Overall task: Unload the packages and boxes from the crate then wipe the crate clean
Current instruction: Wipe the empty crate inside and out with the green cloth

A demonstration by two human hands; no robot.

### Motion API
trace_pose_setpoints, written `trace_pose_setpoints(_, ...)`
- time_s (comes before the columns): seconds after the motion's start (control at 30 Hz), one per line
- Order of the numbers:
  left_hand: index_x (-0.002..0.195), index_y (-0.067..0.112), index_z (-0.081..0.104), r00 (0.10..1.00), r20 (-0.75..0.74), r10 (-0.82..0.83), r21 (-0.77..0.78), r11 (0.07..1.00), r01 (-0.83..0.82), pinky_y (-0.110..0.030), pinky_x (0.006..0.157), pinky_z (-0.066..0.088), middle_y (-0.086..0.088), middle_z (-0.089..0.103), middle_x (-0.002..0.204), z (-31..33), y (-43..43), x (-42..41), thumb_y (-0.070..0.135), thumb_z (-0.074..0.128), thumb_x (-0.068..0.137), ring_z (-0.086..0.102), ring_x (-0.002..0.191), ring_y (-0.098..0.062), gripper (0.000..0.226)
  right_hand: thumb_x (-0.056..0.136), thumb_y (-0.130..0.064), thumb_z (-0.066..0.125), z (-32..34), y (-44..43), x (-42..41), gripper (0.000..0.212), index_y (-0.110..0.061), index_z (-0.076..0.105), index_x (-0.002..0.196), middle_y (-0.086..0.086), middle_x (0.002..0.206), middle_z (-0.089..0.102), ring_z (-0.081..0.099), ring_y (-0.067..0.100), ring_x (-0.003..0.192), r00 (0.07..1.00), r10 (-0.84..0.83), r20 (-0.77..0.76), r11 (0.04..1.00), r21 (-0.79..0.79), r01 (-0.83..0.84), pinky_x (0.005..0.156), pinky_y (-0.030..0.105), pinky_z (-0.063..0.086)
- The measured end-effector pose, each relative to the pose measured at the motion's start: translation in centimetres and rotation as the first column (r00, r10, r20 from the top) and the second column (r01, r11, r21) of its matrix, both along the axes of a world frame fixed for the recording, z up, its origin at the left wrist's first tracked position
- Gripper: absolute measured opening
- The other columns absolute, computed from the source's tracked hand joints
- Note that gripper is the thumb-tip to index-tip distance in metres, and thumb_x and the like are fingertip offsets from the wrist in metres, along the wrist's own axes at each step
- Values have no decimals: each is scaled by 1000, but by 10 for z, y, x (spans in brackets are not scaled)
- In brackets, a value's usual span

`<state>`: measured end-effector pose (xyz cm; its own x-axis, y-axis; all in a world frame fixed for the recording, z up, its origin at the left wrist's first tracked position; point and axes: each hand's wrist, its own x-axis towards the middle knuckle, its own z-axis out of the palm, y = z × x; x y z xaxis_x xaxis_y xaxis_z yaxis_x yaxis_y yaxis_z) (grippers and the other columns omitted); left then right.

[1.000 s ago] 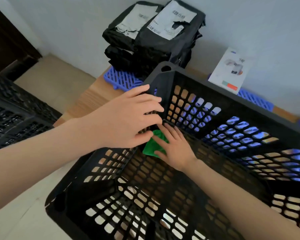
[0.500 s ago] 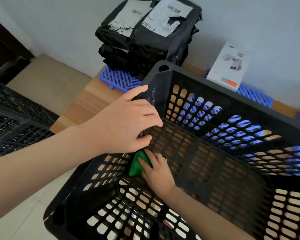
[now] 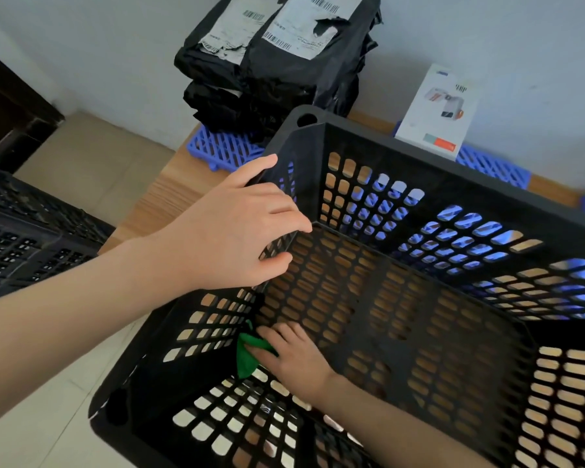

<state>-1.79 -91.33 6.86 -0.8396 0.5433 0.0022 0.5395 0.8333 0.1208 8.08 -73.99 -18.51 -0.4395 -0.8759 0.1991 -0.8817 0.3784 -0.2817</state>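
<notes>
While the black crate (image 3: 419,157) sits on the wooden table (image 3: 163,197), I log: left hand (image 3: 230,231) curled over its left wall, right hand (image 3: 294,359) pressing a green cloth (image 3: 245,358) flat-fingered against its floor, black packages (image 3: 271,62) stacked behind.

L hand (image 3: 237,228): palm down, fingers curled over top edge of crate (image 3: 453,173) L wall, gripping it. Forearm bare, enters from L edge.
R hand (image 3: 294,359): inside crate, palm down, fingers flat, pressing green cloth (image 3: 245,358) at floor's L edge. Forearm bare, enters from bottom R.
</notes>
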Motion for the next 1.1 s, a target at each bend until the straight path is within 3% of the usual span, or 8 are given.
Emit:
trace_pose_setpoints(0.1,116,23,69,1000,-11,1,4,1000,-1,-47,121,15,7,70,107,0,0,0,37,57,86,63,105,-12,35,74,-18,77,6,4,-39,51,-22,61,122,8,127,54,47,23,110,998,-32,-51,999,22,34,92,37,42)
trace_pose_setpoints(0.2,115,22,70,1000,-19,-2,5,1000,2,-47,121,15,5,70,106,-1,0,0,35,61,85,64,104,-14,35,62,-19,86,18,8,-97,55,-17,68,113,13,120,59,49,28,105,962,-234,-142,969,48,243,83,38,49)
trace_pose_setpoints(0.43,116,22,69,1000,-29,-12,-9,1000,12,-45,122,13,4,71,104,-1,0,0,37,59,86,64,103,-16,36,73,-8,76,32,4,-145,40,-9,69,112,17,118,62,60,37,94,836,-520,-176,831,122,543,78,41,51)
trace_pose_setpoints(0.6,114,22,70,999,-41,-10,-11,1000,9,-46,122,13,5,71,105,-2,0,0,37,61,85,63,103,-15,34,62,-15,83,20,0,-36,61,-17,63,120,10,123,57,56,27,103,972,-234,33,972,29,233,84,39,52)
trace_pose_setpoints(0.7,114,23,69,999,-35,-3,-11,1000,2,-45,122,12,6,70,105,-1,0,1,38,59,85,63,103,-15,34,74,-22,76,14,5,16,43,-21,64,115,6,127,52,48,21,109,982,160,104,985,52,-166,86,35,47)
trace_pose_setpoints(0.8,115,23,69,999,-35,-3,-5,1000,3,-45,122,12,7,70,104,-2,0,1,38,58,86,63,102,-14,34,76,-20,75,18,11,-13,35,-21,67,111,6,127,55,48,21,111,971,236,46,968,79,-239,88,33,47)
trace_pose_setpoints(0.97,114,23,69,999,-44,-6,-6,1000,6,-43,122,10,6,70,103,-2,0,0,37,60,86,63,101,-14,33,71,-15,80,34,24,-114,44,-15,69,113,15,121,60,59,32,102,977,-129,-172,976,151,156,82,42,50)
trace_pose_setpoints(1.1,116,23,68,999,-45,-2,-9,1000,1,-42,123,8,5,70,103,-1,0,-1,37,60,86,63,103,-15,34,83,-11,67,34,32,-140,38,-11,64,120,21,124,56,56,42,101,889,-438,-132,876,162,455,82,47,48)
